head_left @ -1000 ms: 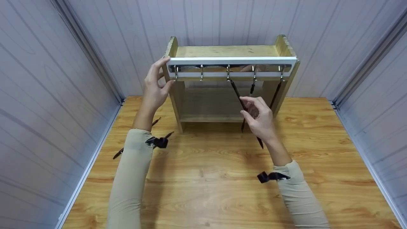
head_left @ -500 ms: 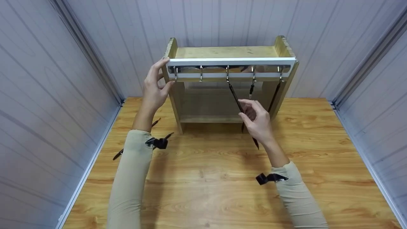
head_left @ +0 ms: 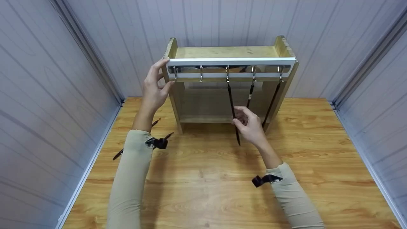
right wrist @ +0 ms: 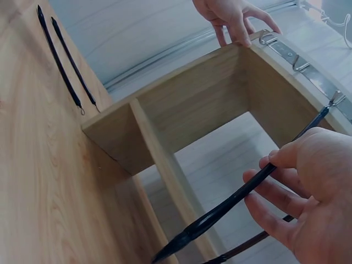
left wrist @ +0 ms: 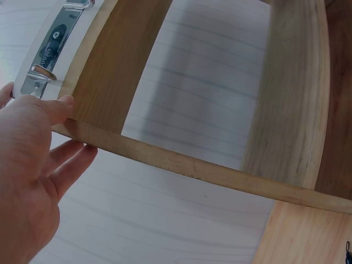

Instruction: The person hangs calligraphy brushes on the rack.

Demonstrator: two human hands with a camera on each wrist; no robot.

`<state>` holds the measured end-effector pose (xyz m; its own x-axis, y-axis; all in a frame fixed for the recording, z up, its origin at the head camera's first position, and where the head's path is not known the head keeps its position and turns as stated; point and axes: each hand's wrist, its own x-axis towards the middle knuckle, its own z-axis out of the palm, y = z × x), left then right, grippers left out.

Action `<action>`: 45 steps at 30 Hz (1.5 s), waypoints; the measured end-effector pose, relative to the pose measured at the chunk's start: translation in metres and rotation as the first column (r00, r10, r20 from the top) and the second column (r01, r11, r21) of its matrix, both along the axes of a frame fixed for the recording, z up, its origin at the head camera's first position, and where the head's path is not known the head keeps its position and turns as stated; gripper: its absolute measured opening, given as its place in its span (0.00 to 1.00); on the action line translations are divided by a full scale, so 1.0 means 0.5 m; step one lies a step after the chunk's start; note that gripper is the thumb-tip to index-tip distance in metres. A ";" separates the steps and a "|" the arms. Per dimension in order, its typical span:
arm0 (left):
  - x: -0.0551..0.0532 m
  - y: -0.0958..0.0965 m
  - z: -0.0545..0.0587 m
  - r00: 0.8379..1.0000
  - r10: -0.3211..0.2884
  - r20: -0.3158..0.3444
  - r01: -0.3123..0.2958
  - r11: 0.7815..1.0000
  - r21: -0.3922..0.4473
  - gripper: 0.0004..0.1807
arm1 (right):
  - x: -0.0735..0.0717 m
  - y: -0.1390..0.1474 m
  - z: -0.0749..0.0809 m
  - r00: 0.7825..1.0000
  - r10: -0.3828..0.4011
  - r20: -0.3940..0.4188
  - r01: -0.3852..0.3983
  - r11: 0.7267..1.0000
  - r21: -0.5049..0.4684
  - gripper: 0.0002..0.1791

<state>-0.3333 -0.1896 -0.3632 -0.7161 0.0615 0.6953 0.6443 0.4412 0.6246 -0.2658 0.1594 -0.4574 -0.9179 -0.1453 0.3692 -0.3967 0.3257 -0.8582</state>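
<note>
A small wooden shelf [head_left: 225,51] carries a white rail [head_left: 213,59] with several metal hooks along its upper front. My left hand [head_left: 154,87] grips the shelf's upper left corner; in the left wrist view its thumb lies on the front, fingers behind the side board. My right hand [head_left: 249,127] pinches the handle of a dark calligraphy brush [right wrist: 220,208] between thumb and fingers. That brush hangs tip down, its upper end at the middle hook [head_left: 227,74]. To its right, two more brushes hang: one [head_left: 249,97] on the fourth hook, another [head_left: 274,100] on the rightmost.
Two more calligraphy brushes lie on the wood-grain table [head_left: 203,190] left of the shelf, one [right wrist: 58,60] beside the other [right wrist: 74,66], partly hidden by my left forearm in the head view. Pale panel walls [head_left: 365,79] enclose the sides and back.
My right hand has moved left and down along the brush, swinging its lower end left so it now hangs nearly straight below the middle hook. The left hand has stayed put.
</note>
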 end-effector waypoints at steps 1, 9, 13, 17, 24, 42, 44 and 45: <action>0.001 0.000 0.000 1.000 -0.001 0.000 0.001 1.000 0.000 0.35 | 0.000 -0.002 -0.002 1.000 0.004 0.016 -0.004 1.000 -0.001 0.24; 0.002 -0.001 0.002 1.000 -0.001 -0.004 0.001 1.000 0.012 0.35 | -0.005 -0.017 -0.009 0.996 0.054 0.075 -0.050 0.998 -0.049 0.24; 0.002 0.000 0.002 1.000 -0.002 -0.007 0.002 1.000 0.013 0.35 | -0.010 -0.025 -0.014 0.993 0.073 0.093 -0.065 0.994 -0.085 0.24; 0.002 0.001 0.001 1.000 -0.007 -0.009 0.007 1.000 0.004 0.35 | -0.009 -0.030 -0.014 0.989 0.081 0.122 -0.067 0.991 -0.113 0.26; 0.002 0.001 -0.002 1.000 -0.008 0.007 0.008 1.000 0.013 0.35 | -0.009 -0.034 -0.018 0.984 0.101 0.146 -0.080 0.987 -0.140 0.29; 0.008 0.005 -0.001 1.000 0.004 0.025 -0.005 0.999 0.033 0.35 | 0.005 -0.023 -0.016 0.981 0.146 0.129 -0.128 0.982 -0.136 0.31; 0.008 0.006 0.000 1.000 0.005 0.023 -0.006 1.000 0.029 0.35 | 0.015 -0.018 -0.016 0.985 0.131 0.110 -0.119 0.987 -0.113 0.30; 0.008 0.007 -0.001 1.000 0.005 0.020 -0.005 1.000 0.027 0.35 | 0.019 -0.015 -0.017 0.987 0.124 0.098 -0.114 0.988 -0.101 0.30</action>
<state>-0.3295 -0.1862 -0.3635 -0.7301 0.0394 0.6822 0.6295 0.4273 0.6490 -0.2563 0.1517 -0.4661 -0.9302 -0.2245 0.2903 -0.3351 0.1971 -0.9213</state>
